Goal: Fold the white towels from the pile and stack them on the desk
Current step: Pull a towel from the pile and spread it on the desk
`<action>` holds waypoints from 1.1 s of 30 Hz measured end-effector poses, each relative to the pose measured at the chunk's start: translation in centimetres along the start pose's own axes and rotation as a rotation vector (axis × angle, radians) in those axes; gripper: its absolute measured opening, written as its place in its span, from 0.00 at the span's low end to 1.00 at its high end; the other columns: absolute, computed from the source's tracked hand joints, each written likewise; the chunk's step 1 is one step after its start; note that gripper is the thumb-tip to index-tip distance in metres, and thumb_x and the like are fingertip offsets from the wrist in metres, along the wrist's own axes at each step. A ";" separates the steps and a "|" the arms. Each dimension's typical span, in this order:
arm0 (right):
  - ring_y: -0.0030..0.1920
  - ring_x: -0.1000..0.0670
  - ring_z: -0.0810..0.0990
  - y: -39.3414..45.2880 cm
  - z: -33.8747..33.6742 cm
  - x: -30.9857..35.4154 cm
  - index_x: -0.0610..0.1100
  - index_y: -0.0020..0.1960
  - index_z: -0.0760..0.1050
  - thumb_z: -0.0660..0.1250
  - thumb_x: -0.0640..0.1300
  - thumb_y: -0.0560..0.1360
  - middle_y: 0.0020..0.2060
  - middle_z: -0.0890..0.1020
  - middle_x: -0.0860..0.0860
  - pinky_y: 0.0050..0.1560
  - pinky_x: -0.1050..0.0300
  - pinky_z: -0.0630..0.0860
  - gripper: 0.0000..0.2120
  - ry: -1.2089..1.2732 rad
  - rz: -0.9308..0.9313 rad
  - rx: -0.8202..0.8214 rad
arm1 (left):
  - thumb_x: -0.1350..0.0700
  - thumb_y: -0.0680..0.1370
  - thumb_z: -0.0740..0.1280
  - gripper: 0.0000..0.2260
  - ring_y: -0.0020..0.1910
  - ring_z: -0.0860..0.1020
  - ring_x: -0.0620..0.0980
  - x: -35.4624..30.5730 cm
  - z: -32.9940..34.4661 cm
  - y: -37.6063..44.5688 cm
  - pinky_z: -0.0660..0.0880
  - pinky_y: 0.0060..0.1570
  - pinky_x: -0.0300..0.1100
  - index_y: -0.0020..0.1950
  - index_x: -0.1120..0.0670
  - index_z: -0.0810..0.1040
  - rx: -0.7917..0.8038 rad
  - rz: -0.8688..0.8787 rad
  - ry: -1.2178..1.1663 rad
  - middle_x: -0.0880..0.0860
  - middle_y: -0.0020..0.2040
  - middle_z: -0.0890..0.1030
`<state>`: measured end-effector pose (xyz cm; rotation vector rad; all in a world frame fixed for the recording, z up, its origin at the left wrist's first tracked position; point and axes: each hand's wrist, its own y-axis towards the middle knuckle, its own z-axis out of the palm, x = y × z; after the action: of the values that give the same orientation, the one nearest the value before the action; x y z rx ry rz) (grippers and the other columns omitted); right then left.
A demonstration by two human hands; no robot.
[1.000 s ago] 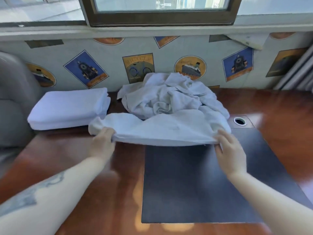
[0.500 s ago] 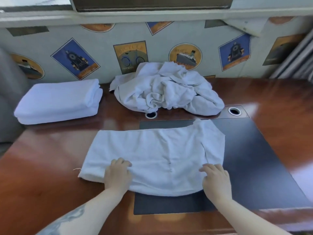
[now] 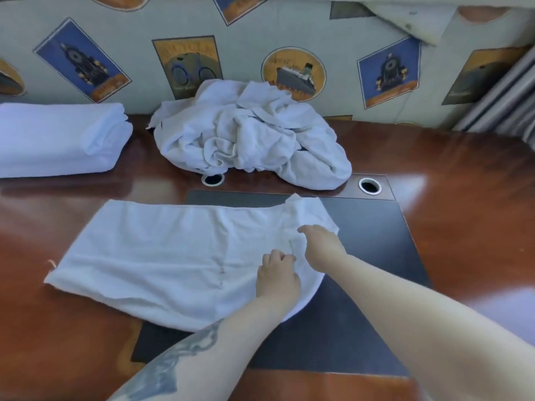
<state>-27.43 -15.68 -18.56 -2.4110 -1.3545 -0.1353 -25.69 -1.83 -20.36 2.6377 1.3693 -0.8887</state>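
One white towel (image 3: pixel 162 256) lies spread flat on the wooden desk (image 3: pixel 469 204), its right part over a dark desk mat (image 3: pixel 376 270). My left hand (image 3: pixel 278 274) sits on the towel's right half with its fingers curled into the cloth. Just right of it, my right hand (image 3: pixel 321 244) rests on the towel near the right edge, fingers stretched toward the far corner. Behind the towel the crumpled pile of white towels (image 3: pixel 249 140) lies against the wall. A stack of folded towels (image 3: pixel 58 137) sits at the far left.
Two round cable holes (image 3: pixel 369 186) (image 3: pixel 212 179) open in the desk between pile and mat. A wall with printed posters (image 3: pixel 292 72) closes the back. Grey curtain folds (image 3: pixel 506 105) hang at the right.
The towel went from lifted at the pile to laid flat on the desk. Both hands then left its near edge; the left slid far right, and both now sit at the right end.
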 end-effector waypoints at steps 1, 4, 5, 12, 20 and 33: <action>0.67 0.46 0.69 0.9 0.0 -0.5 0.48 0.75 0.61 0.57 0.34 0.76 0.69 0.70 0.50 0.62 0.57 0.66 0.29 -0.020 -0.051 0.049 | 0.55 0.82 0.59 0.15 0.61 0.71 0.51 -0.9 0.3 0.5 0.71 0.61 0.44 0.69 0.50 0.71 0.013 -0.090 -0.074 0.50 0.64 0.71; 0.67 0.45 0.67 2.5 0.7 -2.3 0.45 0.74 0.61 0.58 0.35 0.75 0.67 0.71 0.48 0.66 0.56 0.61 0.28 -0.144 -0.219 0.102 | 0.55 0.82 0.58 0.15 0.61 0.74 0.52 -3.0 1.4 2.0 0.73 0.61 0.47 0.69 0.53 0.69 -0.021 -0.261 -0.236 0.51 0.63 0.74; 0.66 0.45 0.68 2.8 0.7 -2.8 0.45 0.73 0.61 0.60 0.36 0.75 0.66 0.72 0.48 0.66 0.56 0.61 0.27 -0.158 -0.262 0.091 | 0.55 0.82 0.58 0.15 0.60 0.75 0.53 -3.7 1.6 2.4 0.74 0.61 0.48 0.68 0.54 0.69 -0.056 -0.315 -0.282 0.52 0.62 0.75; 0.52 0.49 0.73 0.2 -1.7 -6.4 0.48 0.52 0.80 0.62 0.44 0.78 0.48 0.76 0.51 0.50 0.57 0.71 0.08 0.023 -0.531 0.094 | 0.54 0.75 0.69 0.09 0.49 0.78 0.50 -6.2 2.9 1.4 0.76 0.50 0.43 0.54 0.50 0.75 -0.097 -0.432 -0.404 0.47 0.44 0.78; 0.48 0.52 0.73 -2.0 -3.1 -12.1 0.48 0.49 0.76 0.57 0.40 0.79 0.43 0.80 0.53 0.65 0.74 0.52 0.09 -0.200 -0.963 0.192 | 0.61 0.70 0.70 0.17 0.35 0.72 0.43 -6.7 5.3 -4.3 0.72 0.40 0.34 0.55 0.50 0.70 0.049 -0.157 -0.540 0.46 0.46 0.75; 0.54 0.44 0.77 1.1 -4.1 -12.1 0.50 0.61 0.74 0.58 0.42 0.78 0.54 0.78 0.50 0.44 0.54 0.72 0.14 0.098 -0.276 -0.014 | 0.51 0.79 0.62 0.15 0.67 0.69 0.49 -8.2 4.8 -0.8 0.67 0.63 0.42 0.66 0.47 0.72 -0.138 -0.302 -0.046 0.48 0.65 0.73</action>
<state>-32.61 -27.47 -18.17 -2.1848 -1.6375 -0.3317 -32.19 -8.82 -20.03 2.3340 1.7786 -0.8392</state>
